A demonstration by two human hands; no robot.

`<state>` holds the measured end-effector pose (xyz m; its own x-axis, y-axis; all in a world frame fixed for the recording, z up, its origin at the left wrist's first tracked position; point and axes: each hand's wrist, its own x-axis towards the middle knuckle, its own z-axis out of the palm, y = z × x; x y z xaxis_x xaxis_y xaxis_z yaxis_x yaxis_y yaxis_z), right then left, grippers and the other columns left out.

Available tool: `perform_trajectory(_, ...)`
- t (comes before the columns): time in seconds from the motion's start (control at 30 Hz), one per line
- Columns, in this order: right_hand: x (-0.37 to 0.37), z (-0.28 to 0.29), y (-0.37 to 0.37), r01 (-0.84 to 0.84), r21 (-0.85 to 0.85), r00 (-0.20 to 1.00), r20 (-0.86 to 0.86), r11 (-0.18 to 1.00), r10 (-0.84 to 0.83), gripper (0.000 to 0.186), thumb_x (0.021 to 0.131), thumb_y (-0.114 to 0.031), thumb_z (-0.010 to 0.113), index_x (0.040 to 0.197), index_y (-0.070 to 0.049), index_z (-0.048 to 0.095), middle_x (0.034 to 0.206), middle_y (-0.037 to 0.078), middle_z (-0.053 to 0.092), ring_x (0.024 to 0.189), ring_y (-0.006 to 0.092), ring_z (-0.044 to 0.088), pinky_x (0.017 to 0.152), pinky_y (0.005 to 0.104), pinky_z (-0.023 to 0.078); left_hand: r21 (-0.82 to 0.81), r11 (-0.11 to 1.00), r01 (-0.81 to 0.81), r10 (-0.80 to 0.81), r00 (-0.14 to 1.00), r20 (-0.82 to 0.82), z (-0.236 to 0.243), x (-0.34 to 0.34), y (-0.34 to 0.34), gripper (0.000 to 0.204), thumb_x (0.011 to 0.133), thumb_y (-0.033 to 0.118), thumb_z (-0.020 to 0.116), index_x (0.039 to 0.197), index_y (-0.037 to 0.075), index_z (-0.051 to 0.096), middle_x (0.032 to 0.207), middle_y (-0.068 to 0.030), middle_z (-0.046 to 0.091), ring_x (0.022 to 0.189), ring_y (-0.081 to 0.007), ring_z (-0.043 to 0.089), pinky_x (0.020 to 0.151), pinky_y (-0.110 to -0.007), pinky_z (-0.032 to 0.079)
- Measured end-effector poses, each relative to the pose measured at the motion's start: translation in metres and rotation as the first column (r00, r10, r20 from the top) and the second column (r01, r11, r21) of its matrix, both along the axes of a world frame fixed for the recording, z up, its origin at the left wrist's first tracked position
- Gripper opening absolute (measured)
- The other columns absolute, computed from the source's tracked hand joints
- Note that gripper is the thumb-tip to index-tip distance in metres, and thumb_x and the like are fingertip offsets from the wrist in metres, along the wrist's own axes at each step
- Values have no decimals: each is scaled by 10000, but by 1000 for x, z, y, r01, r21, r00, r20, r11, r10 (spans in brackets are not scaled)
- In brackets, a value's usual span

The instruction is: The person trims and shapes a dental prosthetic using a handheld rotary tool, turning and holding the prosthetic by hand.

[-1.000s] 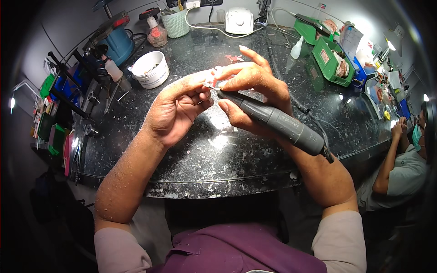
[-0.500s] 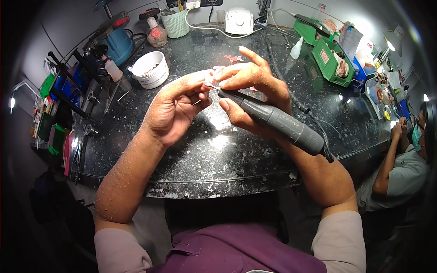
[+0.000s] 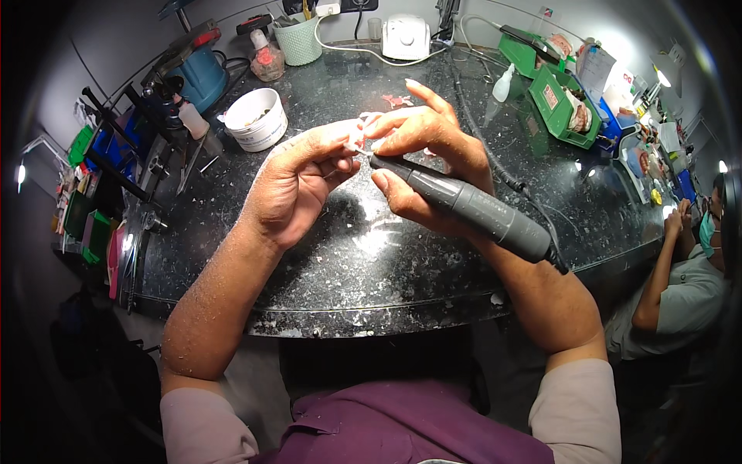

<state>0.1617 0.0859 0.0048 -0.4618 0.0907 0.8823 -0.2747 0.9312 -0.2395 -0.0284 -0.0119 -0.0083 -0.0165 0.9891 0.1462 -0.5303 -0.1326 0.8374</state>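
My right hand [image 3: 440,147] grips a black rotary handpiece [image 3: 471,209], its thin metal bit pointing left and its cord trailing from the back end. Between the fingertips of my left hand [image 3: 301,174] is a small pink and white piece [image 3: 357,141], which looks like a denture part; fingers cover much of it. The bit meets or nearly touches this piece; contact is too small to make out. Both hands are raised over the dark bench [image 3: 332,286], fingertips close together. Beyond them lies another small pink piece [image 3: 397,101].
A white tub [image 3: 256,120] stands left of my hands. Farther back are a red-capped bottle [image 3: 267,58], a pale green basket [image 3: 298,40] and a white control box [image 3: 406,36]. Green trays [image 3: 560,108] with dental models sit at right, where a masked person [image 3: 672,286] works. White dust speckles the bench.
The small piece and the bit have shifted slightly against each other at my fingertips. Both hands keep their grips and nearly the same place.
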Motion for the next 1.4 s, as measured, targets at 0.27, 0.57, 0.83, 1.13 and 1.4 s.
perform_trajectory(0.27, 0, 1, -1, 25, -267, 992, -116, 963, -58, 246, 936, -177, 667, 1113, -18, 602, 987, 100, 683, 915, 178, 679, 897, 326, 525, 37, 991, -129, 134, 970, -205, 10, 8, -4, 340, 933, 187, 608, 1187, -37, 623, 996, -40, 653, 899, -111, 582, 933, -317, 457)
perform_trajectory(0.57, -4, -5, 2, 51, -287, 999, 22, 957, -46, 346, 823, 12, 736, 1135, -41, 597, 1106, 88, 666, 1001, 150, 655, 906, 280, 516, 110, 984, -142, 168, 943, -288, 6, -3, 1, 282, 924, 211, 632, 1105, 3, 691, 1012, -43, 700, 905, -100, 587, 886, -265, 432)
perform_trajectory(0.83, -5, -4, -6, -96, -652, 995, -72, 753, 64, 338, 851, 22, 706, 1141, -35, 541, 958, 89, 644, 885, 151, 677, 793, 286, 575, 92, 981, -172, 186, 967, -174, 9, 5, -2, 271, 902, 165, 648, 1103, -14, 679, 1049, -80, 689, 976, -144, 612, 916, -295, 444)
perform_trajectory(1.13, -14, -12, -17, -98, -666, 995, -57, 739, 81, 394, 780, -64, 811, 1115, -62, 604, 923, 37, 632, 871, 104, 660, 834, 266, 581, 305, 908, -288, 378, 877, -297, 9, 24, -5, 164, 930, 85, 646, 1073, 5, 641, 1047, -141, 699, 973, -181, 679, 927, -314, 521)
perform_trajectory(1.4, 1, 7, -19, -57, -618, 997, -77, 784, 12, 269, 874, -106, 668, 1133, -37, 639, 922, 78, 666, 820, 96, 614, 754, 251, 517, 264, 931, -252, 312, 926, -214, 7, 23, -3, 188, 937, 111, 646, 1096, 39, 576, 1038, -142, 701, 942, -170, 674, 860, -300, 523)
